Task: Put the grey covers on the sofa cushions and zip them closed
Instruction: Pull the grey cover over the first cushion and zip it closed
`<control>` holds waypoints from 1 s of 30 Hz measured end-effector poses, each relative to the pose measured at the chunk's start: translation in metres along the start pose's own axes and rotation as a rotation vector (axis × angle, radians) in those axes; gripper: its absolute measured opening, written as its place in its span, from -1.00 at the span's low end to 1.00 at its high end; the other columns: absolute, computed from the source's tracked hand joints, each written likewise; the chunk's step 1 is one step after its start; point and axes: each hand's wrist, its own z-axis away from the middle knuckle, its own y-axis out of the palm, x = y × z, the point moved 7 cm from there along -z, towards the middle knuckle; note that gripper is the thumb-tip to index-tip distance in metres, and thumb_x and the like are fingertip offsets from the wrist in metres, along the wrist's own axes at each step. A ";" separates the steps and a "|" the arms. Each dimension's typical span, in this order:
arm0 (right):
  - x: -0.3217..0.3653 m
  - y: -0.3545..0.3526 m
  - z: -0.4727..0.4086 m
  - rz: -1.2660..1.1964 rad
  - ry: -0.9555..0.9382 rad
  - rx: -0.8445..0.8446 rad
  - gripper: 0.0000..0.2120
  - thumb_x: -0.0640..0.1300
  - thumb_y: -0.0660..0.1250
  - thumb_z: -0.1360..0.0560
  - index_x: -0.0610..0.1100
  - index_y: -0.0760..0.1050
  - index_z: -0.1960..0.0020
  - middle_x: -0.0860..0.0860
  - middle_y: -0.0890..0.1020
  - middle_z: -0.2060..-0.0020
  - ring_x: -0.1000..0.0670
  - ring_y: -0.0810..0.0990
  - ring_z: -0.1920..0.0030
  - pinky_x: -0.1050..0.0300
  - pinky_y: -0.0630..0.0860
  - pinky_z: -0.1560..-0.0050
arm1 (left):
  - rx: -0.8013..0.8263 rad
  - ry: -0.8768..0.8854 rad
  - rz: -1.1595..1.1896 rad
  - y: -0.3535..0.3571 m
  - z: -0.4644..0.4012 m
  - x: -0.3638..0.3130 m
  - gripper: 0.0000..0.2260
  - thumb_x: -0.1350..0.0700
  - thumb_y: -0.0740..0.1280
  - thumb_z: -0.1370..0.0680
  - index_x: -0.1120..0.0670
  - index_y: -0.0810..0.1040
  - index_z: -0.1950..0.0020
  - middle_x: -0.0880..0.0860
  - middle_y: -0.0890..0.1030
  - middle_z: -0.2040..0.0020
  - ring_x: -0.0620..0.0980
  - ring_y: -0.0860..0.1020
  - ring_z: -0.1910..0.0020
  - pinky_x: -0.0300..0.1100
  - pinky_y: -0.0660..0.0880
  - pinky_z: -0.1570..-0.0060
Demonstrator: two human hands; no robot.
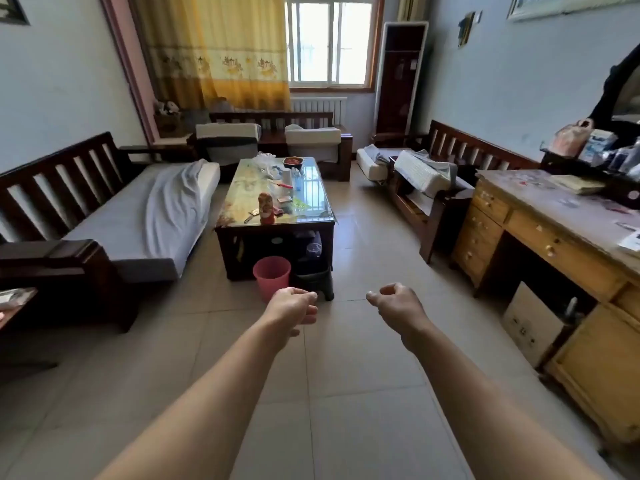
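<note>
— Grey cover, where does it lie?

— Loose and rumpled over the long cushion on the left sofa, its far end leaving a white foam corner bare. Whether any zip is done up cannot be told from here.

— And the other cushions?

— Two pale ones stand on the far bench under the window; one shows a dark band, though its cover is hard to read. On the right sofa lie more white cushions with grey cloth bunched about them (the folds blur together).

— The hands?

— Both reach forward over the tiled floor, well apart from every cushion. The left hand and the right hand have fingers loosely curled, holding nothing.

— What stands between?

— A glass-topped coffee table of dark wood, cluttered with small things, a pink bin at its near end. A worn yellow wooden desk runs along the right, cut off by the frame's edge.
</note>
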 end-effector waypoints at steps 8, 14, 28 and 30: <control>0.008 -0.031 -0.037 0.033 0.010 -0.098 -0.46 -0.01 0.37 -0.47 -0.23 0.31 -0.34 -0.14 0.43 -0.29 -0.13 0.41 -0.29 0.04 0.39 -0.24 | 0.045 0.030 -0.038 0.029 -0.043 -0.022 -0.91 0.08 0.23 -0.60 0.07 0.47 -0.05 0.09 0.61 -0.01 0.02 0.58 0.10 -0.08 0.34 0.01; 0.001 -0.071 -0.111 -0.023 0.023 -0.149 -0.43 0.01 0.38 -0.45 -0.20 0.29 -0.35 -0.13 0.39 -0.31 -0.11 0.38 -0.30 0.04 0.38 -0.23 | 0.091 0.070 -0.082 0.086 -0.109 -0.063 -0.88 0.09 0.24 -0.59 0.08 0.45 -0.08 0.09 0.60 0.01 -0.02 0.57 0.18 -0.15 0.33 0.15; 0.003 -0.218 -0.390 -0.077 0.025 -0.223 -0.46 0.01 0.39 -0.46 -0.18 0.30 -0.33 -0.12 0.38 -0.29 -0.11 0.41 -0.25 0.03 0.40 -0.19 | 0.137 0.123 -0.135 0.269 -0.332 -0.230 -0.79 0.07 0.26 -0.57 0.13 0.46 -0.16 0.10 0.60 -0.04 -0.02 0.56 0.12 -0.22 0.30 0.29; 0.004 -0.227 -0.429 -0.078 0.036 -0.233 -0.46 0.01 0.39 -0.45 -0.18 0.31 -0.32 -0.12 0.38 -0.29 -0.11 0.41 -0.24 0.03 0.42 -0.19 | 0.141 0.134 -0.145 0.280 -0.366 -0.249 -0.80 0.07 0.26 -0.57 0.12 0.46 -0.15 0.09 0.61 -0.04 -0.01 0.56 0.12 -0.22 0.31 0.29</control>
